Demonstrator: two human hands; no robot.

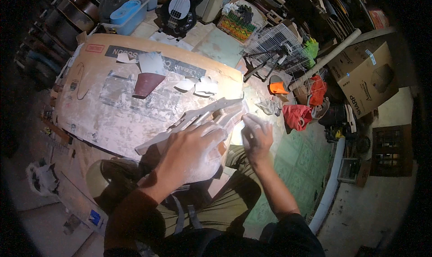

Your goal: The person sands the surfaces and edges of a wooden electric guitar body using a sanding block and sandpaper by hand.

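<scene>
A dusty, pale wooden workpiece (213, 106) with long angular edges and brown recesses lies tilted over my lap, against the near right side of the board. It resembles an unfinished guitar part, but I cannot tell its exact kind. My left hand (194, 145), whitened by dust, is wrapped over its near side. At the workpiece's right end, my right hand (258, 137) has its fingers curled and pressed together; whatever they pinch is hidden. Farther off on the board lie a dark red-brown sheet (148, 84), apparently sandpaper, and a pale grey sheet (152, 62).
The cardboard-topped board (96, 115) is coated in white dust. More pale scraps (206, 86) lie on it. Beyond stand a blue tub (128, 18), a black guitar (178, 13) and a wire rack (272, 45). Rightward are a red cloth (297, 116) and a large cardboard box (371, 79).
</scene>
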